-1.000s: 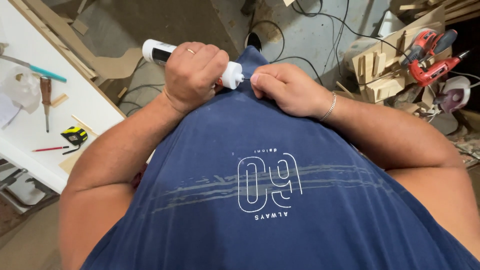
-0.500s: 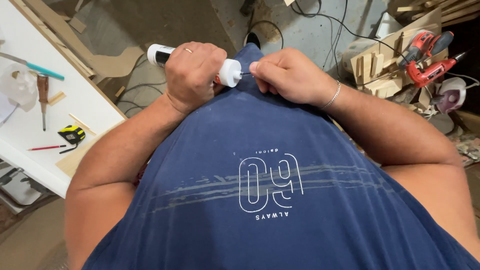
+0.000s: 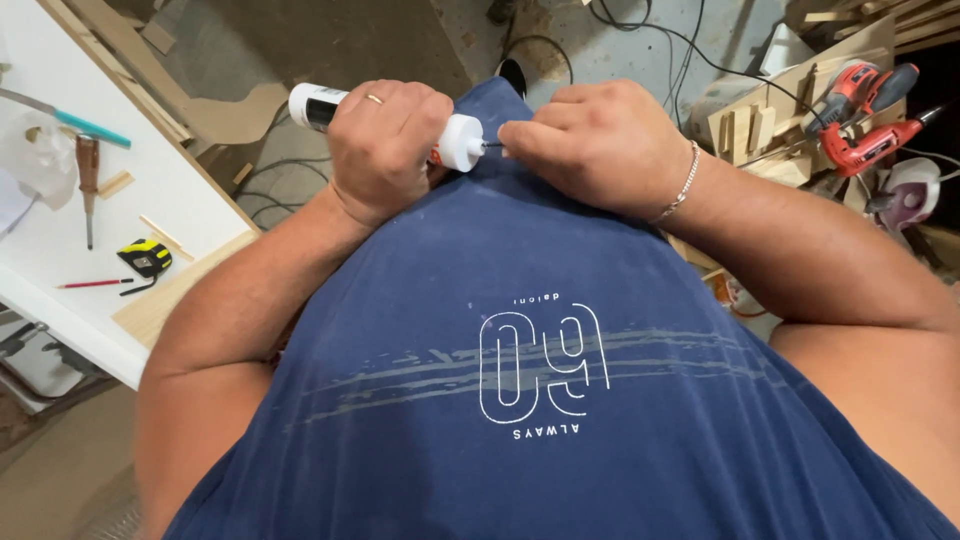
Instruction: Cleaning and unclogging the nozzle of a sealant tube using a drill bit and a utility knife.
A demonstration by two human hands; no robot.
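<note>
Both of my hands meet over the hem of my blue shirt (image 3: 560, 330). My left hand (image 3: 385, 145) is wrapped tight around a white tube (image 3: 318, 106) held sideways, its wide white cap (image 3: 462, 142) pointing toward my right hand (image 3: 600, 145), whose fingertips pinch together on something thin at the cap's tip. A white bench (image 3: 60, 240) stands to my left.

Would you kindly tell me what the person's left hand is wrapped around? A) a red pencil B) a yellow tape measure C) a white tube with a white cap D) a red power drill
C: the left hand grips the white tube, whose white cap points toward the right hand.
</note>
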